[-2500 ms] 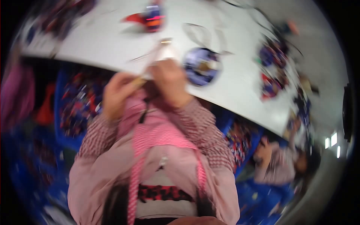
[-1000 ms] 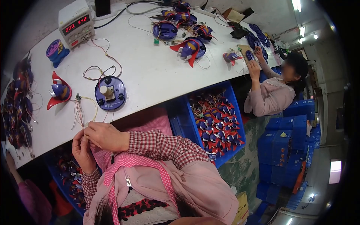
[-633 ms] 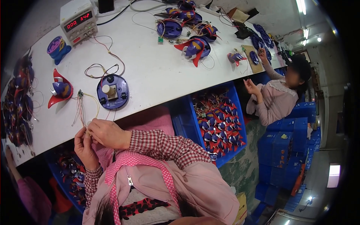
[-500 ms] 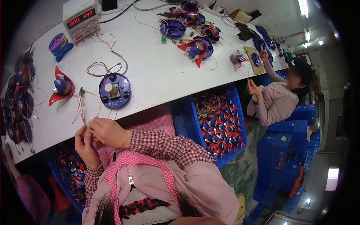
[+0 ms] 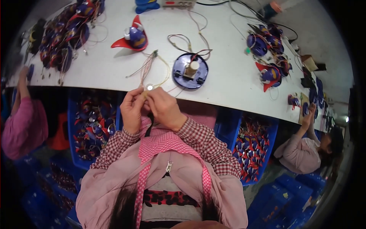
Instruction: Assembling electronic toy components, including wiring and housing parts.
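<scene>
Yellow wire (image 5: 169,71), red-and-white checked sleeves (image 5: 204,140).

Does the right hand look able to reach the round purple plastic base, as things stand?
Probably yes: the round purple plastic base lies near the right hand on the white table, nothing bulky between, though that hand seemingly handles thin coloured wires.

Wires (image 5: 146,68) run over the table (image 5: 228,76) between a toy figure (image 5: 135,39) and a base (image 5: 200,71), with perhaps a power supply (image 5: 179,4) behind.
</scene>
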Motion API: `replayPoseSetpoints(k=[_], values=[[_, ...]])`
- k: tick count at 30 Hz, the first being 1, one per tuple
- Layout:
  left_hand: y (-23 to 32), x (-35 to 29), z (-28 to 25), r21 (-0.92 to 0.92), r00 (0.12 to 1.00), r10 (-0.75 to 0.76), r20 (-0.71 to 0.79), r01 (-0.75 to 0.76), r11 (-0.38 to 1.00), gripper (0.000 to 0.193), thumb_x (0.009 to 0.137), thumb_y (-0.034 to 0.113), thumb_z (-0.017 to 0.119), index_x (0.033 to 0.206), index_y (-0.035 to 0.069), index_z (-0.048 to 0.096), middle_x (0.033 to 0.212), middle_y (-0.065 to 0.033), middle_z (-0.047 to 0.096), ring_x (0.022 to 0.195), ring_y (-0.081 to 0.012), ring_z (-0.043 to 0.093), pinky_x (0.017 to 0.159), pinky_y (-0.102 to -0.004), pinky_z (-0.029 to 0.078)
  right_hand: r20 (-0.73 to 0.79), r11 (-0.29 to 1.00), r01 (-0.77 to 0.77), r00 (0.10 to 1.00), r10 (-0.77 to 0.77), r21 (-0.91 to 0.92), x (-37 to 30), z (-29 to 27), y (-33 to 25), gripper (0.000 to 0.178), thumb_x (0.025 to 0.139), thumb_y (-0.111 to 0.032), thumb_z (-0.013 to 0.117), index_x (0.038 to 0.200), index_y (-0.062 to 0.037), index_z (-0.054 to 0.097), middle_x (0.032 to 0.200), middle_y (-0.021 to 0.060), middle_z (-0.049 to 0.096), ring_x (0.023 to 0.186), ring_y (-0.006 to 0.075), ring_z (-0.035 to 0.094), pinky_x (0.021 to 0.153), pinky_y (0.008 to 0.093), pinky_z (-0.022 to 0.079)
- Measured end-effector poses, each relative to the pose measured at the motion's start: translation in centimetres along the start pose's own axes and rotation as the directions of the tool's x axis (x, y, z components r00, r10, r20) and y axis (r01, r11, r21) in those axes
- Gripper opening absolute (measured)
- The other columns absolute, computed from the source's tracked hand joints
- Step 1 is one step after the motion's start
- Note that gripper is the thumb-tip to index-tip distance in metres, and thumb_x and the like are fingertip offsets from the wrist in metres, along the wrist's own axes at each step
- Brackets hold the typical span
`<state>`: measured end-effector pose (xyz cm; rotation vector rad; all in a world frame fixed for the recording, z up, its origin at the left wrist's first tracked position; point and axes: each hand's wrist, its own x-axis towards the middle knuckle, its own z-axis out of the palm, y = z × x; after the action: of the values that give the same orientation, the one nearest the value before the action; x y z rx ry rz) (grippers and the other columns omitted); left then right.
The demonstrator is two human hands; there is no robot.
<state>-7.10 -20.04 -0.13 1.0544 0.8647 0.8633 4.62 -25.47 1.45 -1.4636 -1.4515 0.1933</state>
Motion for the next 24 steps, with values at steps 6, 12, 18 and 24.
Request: replayPoseSetpoints(k=[6,12,18,24], values=[[0.4,0.9,-0.6,0.033,0.994,0.019,0.108,-0.022,0.999,0.025,0.088,0.004,0.057,0.112,-0.005,0.055,0.077,-0.0040,0.057,0.061,-0.0070,0.054,0.053,-0.0182,0.044,0.069,0.995,-0.088,0.993,0.092,-0.054,-0.4,-0.2,0.5,0.020,0.076,-0.007,0.065,0.093,-0.0003,0.055,0.080,0.0128,0.054,0.071,0.0303,0.057,0.062,0.0367,0.048],[5.3,1.4,-2.1,0.760,0.878,0.320,0.356,-0.471,0.448,0.045,0.078,0.009,0.067,0.117,-0.004,0.050,0.089,-0.0120,0.054,0.077,-0.0198,0.055,0.068,-0.0279,0.046,-0.166,0.957,-0.218,0.968,0.188,-0.192,-0.3,-8.1,0.7,0.039,0.074,-0.009,0.074,0.106,0.0016,0.053,0.087,0.0102,0.055,0.059,0.0131,0.050,0.053,0.0243,0.043],[4.8,6.3,5.7,0.516,0.598,0.388,0.701,-0.801,0.303,0.093,0.062,0.034,0.079,0.134,-0.003,0.033,0.128,-0.0223,0.041,0.120,-0.0360,0.038,0.100,-0.0442,0.030,-0.188,0.942,-0.239,0.962,0.198,-0.234,3.6,-9.4,1.9,0.040,0.077,-0.011,0.071,0.110,0.0032,0.054,0.092,0.0125,0.058,0.059,0.0160,0.052,0.055,0.0271,0.044],[0.4,8.5,8.9,0.583,0.640,0.318,0.699,-0.768,0.264,0.102,0.055,0.041,0.080,0.133,-0.005,0.031,0.128,-0.0223,0.040,0.121,-0.0367,0.037,0.098,-0.0477,0.028,-0.138,0.930,-0.177,0.981,0.139,-0.322,4.0,-8.5,4.9,0.027,0.079,-0.013,0.069,0.098,0.0028,0.058,0.085,0.0138,0.059,0.068,0.0246,0.058,0.059,0.0330,0.047]])
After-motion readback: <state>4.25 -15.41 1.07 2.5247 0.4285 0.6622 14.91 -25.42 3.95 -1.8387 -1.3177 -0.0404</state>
